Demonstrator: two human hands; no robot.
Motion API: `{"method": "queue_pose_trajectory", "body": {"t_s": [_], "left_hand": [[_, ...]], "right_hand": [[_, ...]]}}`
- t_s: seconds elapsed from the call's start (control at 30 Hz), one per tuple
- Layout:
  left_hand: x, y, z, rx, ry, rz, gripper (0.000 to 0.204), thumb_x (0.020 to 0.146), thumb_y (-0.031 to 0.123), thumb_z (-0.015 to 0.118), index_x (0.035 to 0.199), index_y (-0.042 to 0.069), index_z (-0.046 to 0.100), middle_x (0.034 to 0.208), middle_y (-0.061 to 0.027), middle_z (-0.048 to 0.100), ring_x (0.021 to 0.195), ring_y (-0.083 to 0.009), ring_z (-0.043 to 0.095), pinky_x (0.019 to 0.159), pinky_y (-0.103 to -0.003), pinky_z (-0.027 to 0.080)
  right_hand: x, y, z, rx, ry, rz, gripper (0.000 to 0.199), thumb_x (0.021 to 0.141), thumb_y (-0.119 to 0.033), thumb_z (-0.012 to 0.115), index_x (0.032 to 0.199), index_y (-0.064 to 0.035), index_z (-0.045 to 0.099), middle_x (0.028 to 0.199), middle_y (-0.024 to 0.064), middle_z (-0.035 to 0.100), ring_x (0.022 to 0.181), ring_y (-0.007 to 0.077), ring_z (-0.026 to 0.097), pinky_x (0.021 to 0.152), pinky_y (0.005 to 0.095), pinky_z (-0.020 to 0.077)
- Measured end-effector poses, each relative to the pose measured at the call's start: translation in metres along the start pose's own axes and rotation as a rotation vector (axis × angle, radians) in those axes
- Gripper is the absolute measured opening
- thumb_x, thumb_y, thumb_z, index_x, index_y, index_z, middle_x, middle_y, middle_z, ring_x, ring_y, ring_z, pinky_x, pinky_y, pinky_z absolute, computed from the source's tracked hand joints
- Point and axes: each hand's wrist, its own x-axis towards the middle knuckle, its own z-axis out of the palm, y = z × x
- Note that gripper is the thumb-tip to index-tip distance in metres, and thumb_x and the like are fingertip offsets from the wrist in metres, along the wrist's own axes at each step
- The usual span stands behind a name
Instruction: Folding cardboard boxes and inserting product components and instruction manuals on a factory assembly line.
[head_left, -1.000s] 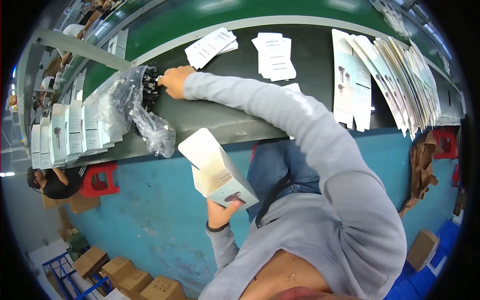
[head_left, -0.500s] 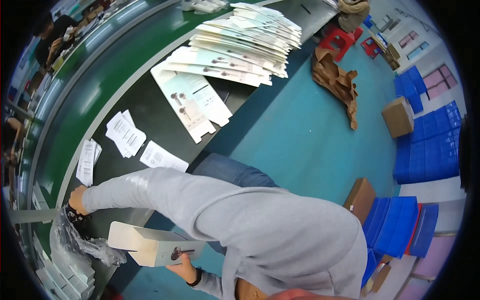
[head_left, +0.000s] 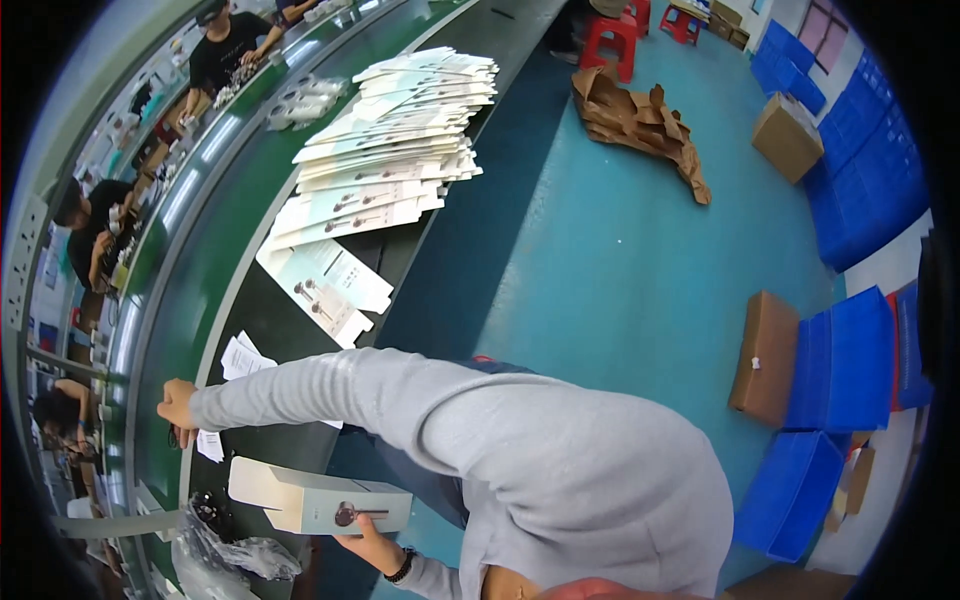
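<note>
My left hand (head_left: 374,548), with a dark bracelet at the wrist, grips a pale carton (head_left: 372,508) from below. The carton lies on its side, its end flaps open toward the left, with a dark device printed on it. Across the bench my right arm reaches left. My right hand (head_left: 178,406) is closed over the green belt's edge, and a small dark thing, too small to name, shows below its fingers. Nearest to it is a white printed slip (head_left: 210,445). Small black pieces (head_left: 210,512) lie by a clear plastic bag (head_left: 205,565) nearer me.
Flat printed cartons (head_left: 390,150) form a fanned pile along the dark bench, with white leaflets (head_left: 243,357) before it. Beyond the green conveyor (head_left: 190,300) several people work. Crumpled brown paper (head_left: 640,125) lies on the floor; blue bins (head_left: 835,360) stand at right.
My right hand has left the plastic bag and moved up along the bench, a small dark thing at its fingers. The left hand keeps its hold on the carton. The view has shifted.
</note>
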Motion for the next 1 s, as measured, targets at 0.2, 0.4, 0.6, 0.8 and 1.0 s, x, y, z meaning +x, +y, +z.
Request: {"method": "queue_pose_trajectory", "body": {"t_s": [0.2,0.4,0.6,0.8,1.0], "left_hand": [[0.0,0.015,0.023,0.016,-0.025,-0.016,0.064,0.081,0.024,0.065,0.13,-0.001,0.031,0.122,-0.0121,0.046,0.106,-0.0213,0.047,0.093,-0.034,0.037],[0.003,0.029,0.048,0.072,-0.136,0.105,0.052,0.085,0.015,0.059,0.128,0.001,0.035,0.118,-0.0106,0.048,0.104,-0.0192,0.048,0.092,-0.032,0.036],[-0.002,0.035,0.054,0.114,-0.149,0.162,0.057,0.081,0.018,0.064,0.127,0.0,0.036,0.116,-0.0096,0.048,0.101,-0.0181,0.049,0.088,-0.031,0.038],[0.013,0.031,0.071,0.054,-0.159,0.041,0.071,0.066,0.012,0.078,0.123,0.001,0.038,0.111,-0.0081,0.049,0.1,-0.0182,0.05,0.087,-0.032,0.041],[0.006,0.044,0.063,0.012,-0.102,0.006,0.077,0.063,0.014,0.079,0.125,0.002,0.035,0.116,-0.0093,0.048,0.107,-0.0188,0.048,0.091,-0.033,0.037]], "right_hand": [[-0.071,-0.049,-0.059,0.139,-0.178,-0.022,0.021,0.085,-0.015,0.045,0.081,0.0057,0.041,0.07,0.02,0.063,0.053,0.0266,0.065,0.036,0.0317,0.0479],[-0.132,-0.092,-0.113,0.128,-0.168,-0.083,0.022,0.086,-0.016,0.049,0.088,0.0037,0.04,0.076,0.0213,0.063,0.048,0.0209,0.062,0.032,0.0254,0.0378],[-0.195,-0.121,-0.122,0.056,-0.349,-0.107,0.025,0.081,-0.014,0.063,0.088,0.0019,0.044,0.08,0.0168,0.063,0.062,0.02,0.066,0.04,0.024,0.0421],[-0.234,-0.128,-0.147,-0.104,-0.299,-0.293,0.019,0.075,-0.012,0.072,0.077,-0.0013,0.057,0.083,0.0075,0.062,0.071,0.0101,0.061,0.05,0.0192,0.0439],[-0.251,-0.121,-0.123,-0.613,-0.313,-0.583,0.014,0.067,-0.008,0.075,0.073,-0.0024,0.064,0.081,0.0019,0.048,0.059,0.005,0.039,0.049,0.0197,0.0305]]}}
